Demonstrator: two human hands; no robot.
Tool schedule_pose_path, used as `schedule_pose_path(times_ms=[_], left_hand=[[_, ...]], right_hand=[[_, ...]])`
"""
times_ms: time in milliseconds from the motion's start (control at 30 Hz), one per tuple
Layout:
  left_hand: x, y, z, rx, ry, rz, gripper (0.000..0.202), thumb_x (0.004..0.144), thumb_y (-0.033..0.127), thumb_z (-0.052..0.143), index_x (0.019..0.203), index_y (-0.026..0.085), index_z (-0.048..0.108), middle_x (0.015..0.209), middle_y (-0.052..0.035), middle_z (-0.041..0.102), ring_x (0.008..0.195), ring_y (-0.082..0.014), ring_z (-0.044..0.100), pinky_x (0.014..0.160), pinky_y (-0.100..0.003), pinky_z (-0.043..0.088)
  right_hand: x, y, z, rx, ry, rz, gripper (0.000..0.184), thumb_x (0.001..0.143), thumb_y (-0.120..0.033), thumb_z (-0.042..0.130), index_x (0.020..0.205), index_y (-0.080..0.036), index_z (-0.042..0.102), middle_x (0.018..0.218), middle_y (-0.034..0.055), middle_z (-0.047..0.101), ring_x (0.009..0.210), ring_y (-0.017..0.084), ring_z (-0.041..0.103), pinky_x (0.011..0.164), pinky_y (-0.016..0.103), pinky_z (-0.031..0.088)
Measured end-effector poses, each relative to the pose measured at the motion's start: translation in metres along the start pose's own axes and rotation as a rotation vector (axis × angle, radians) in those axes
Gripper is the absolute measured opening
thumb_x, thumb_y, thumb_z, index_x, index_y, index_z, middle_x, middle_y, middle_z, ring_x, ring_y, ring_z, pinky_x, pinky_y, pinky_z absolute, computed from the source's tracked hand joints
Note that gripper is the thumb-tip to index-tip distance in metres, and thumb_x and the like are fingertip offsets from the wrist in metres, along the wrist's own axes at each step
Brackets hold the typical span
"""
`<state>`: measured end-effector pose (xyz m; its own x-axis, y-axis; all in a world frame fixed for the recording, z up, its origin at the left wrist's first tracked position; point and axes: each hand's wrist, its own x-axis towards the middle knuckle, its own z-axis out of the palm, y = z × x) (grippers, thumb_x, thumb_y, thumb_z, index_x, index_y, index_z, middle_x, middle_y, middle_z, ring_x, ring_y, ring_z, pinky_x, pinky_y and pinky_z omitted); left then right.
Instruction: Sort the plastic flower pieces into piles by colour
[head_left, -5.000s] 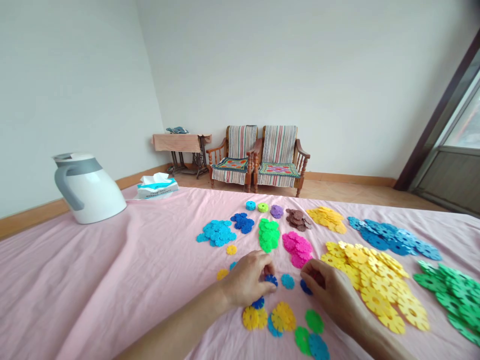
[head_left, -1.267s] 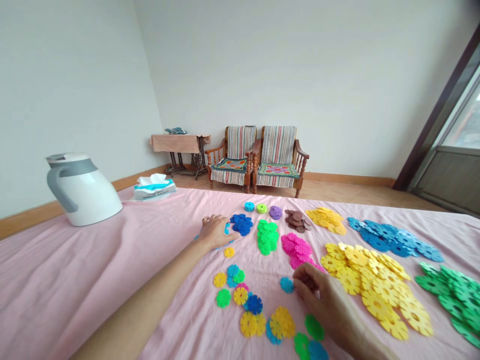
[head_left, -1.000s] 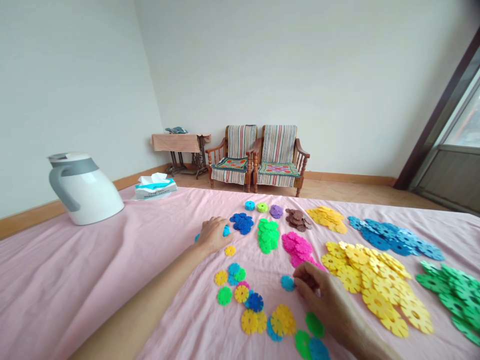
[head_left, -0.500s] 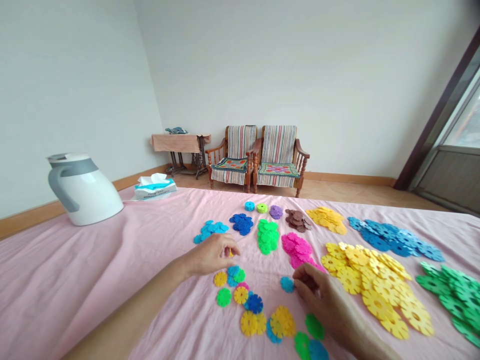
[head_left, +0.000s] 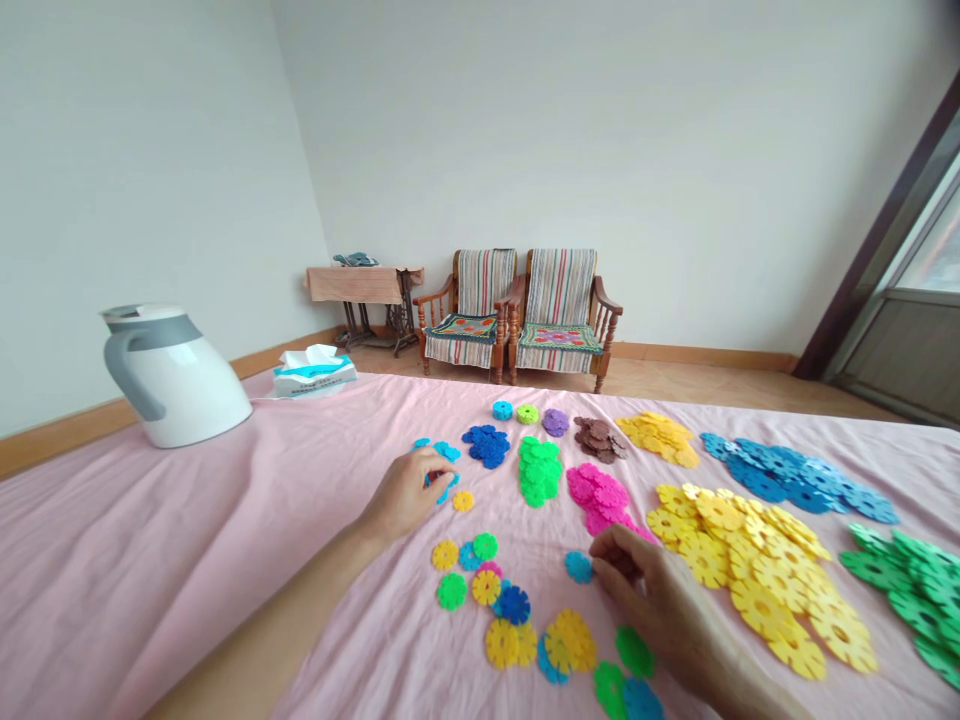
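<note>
My left hand (head_left: 409, 490) is over the light blue snowflake discs (head_left: 448, 452), its fingers pinched at a light blue disc (head_left: 448, 488) that they partly hide. A small yellow disc (head_left: 463, 501) lies just right of those fingertips. My right hand (head_left: 645, 585) is curled, with thumb and forefinger at the right edge of another light blue disc (head_left: 578, 567). Between the hands and nearer me, loose mixed discs lie on the cloth, among them a green one (head_left: 451, 591), a dark blue one (head_left: 514, 605) and yellow ones (head_left: 501, 643).
Beyond my hands are piles of dark blue (head_left: 486, 446), bright green (head_left: 539, 472), pink (head_left: 598, 497) and brown discs (head_left: 599, 440). Large yellow (head_left: 757, 570), blue (head_left: 795, 474) and green (head_left: 911, 590) piles spread rightward. A white jug (head_left: 191, 390) and tissue box (head_left: 315, 376) stand left.
My left hand has moved left and slightly away to the light blue pile. One light blue disc is gone from the loose group, and the small yellow disc is uncovered. My right hand stays put.
</note>
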<state>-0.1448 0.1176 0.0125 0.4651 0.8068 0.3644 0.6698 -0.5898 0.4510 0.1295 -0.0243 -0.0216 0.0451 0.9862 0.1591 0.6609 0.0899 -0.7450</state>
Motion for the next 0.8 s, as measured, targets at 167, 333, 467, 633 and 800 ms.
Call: schedule_pose_path(times_ms=[167,333,467,633,800], left_hand=[[0.005,-0.031,-0.001,0.148,0.188,-0.169,0.024,0.080,0.020,0.049,0.093,0.021,0.070,0.090,-0.0030,0.066,0.082,-0.0170,0.061,0.075,-0.027,0.046],[-0.002,-0.016,-0.007,0.088,0.145,-0.074,0.020,0.079,0.021,0.051,0.090,0.018,0.068,0.089,-0.0042,0.065,0.084,-0.0170,0.059,0.075,-0.025,0.045],[-0.011,0.016,-0.011,-0.045,-0.207,0.015,0.011,0.075,0.024,0.059,0.073,0.017,0.067,0.073,-0.0004,0.063,0.068,-0.0132,0.056,0.062,-0.022,0.040],[-0.021,0.035,-0.007,-0.012,-0.411,0.101,0.014,0.061,0.022,0.071,0.073,0.018,0.064,0.073,0.0008,0.059,0.076,-0.0154,0.054,0.064,-0.022,0.036],[-0.022,0.035,-0.001,-0.059,-0.438,0.083,0.019,0.059,0.015,0.070,0.074,0.017,0.058,0.076,0.0011,0.057,0.078,-0.0149,0.052,0.066,-0.022,0.037]], right_hand=[[0.000,0.000,0.000,-0.002,-0.011,-0.001,0.012,0.083,-0.025,0.046,0.077,-0.021,0.055,0.064,-0.0031,0.055,0.058,0.012,0.051,0.053,0.022,0.036],[0.000,0.000,0.000,0.001,-0.012,0.000,0.011,0.083,-0.025,0.046,0.077,-0.021,0.054,0.065,-0.0030,0.056,0.060,0.012,0.052,0.053,0.022,0.036],[-0.001,0.002,0.000,-0.005,-0.020,0.004,0.011,0.083,-0.025,0.046,0.076,-0.021,0.054,0.065,-0.0031,0.056,0.059,0.012,0.051,0.053,0.022,0.037],[0.001,0.004,0.001,-0.006,-0.007,-0.006,0.011,0.083,-0.026,0.047,0.076,-0.021,0.054,0.065,-0.0026,0.057,0.060,0.013,0.052,0.053,0.022,0.037],[0.002,0.007,0.003,-0.003,-0.004,-0.005,0.011,0.082,-0.026,0.048,0.077,-0.021,0.055,0.066,-0.0022,0.058,0.061,0.013,0.053,0.053,0.022,0.037]])
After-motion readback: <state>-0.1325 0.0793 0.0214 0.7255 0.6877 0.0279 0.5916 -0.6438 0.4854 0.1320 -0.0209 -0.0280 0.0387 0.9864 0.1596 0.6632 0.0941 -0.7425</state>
